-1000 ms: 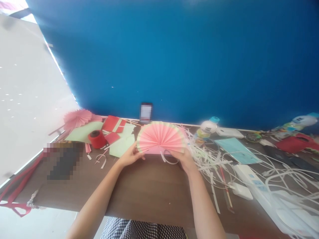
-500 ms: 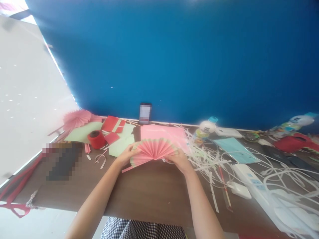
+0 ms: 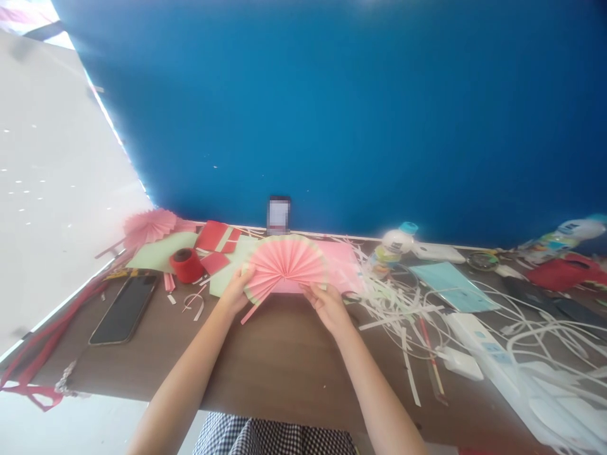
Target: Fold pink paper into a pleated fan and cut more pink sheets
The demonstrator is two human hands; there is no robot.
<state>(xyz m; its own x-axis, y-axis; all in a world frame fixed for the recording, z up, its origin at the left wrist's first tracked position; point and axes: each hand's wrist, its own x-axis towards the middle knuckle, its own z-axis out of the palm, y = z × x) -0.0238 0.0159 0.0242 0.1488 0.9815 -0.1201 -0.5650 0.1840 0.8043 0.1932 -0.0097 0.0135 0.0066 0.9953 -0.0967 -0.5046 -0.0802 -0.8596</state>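
Observation:
A pleated pink paper fan (image 3: 287, 259) with a pale green rim is spread in a wide arc between my hands, above the table. My left hand (image 3: 237, 287) pinches its left side, where a narrow pink strip sticks out toward me. At the lower right edge, my right hand (image 3: 327, 303) holds the fan with thumb and fingers closed on it. Behind the fan lies a pink paper sheet (image 3: 344, 262), partly covered by it. Pale green paper (image 3: 220, 278) lies beyond my left hand.
Left are a red thread spool (image 3: 186, 265), a phone (image 3: 124, 309) and another pink pleated paper piece (image 3: 149, 227). Right are a heap of paper strips (image 3: 393, 303), a bottle (image 3: 396, 243), a blue sheet (image 3: 453, 287) and a power strip (image 3: 478, 341) with tangled white cables.
The fan has been raised and turned, its arc now standing higher and its left end pointing further down. My right hand has shifted left and sits nearer the fan's centre.

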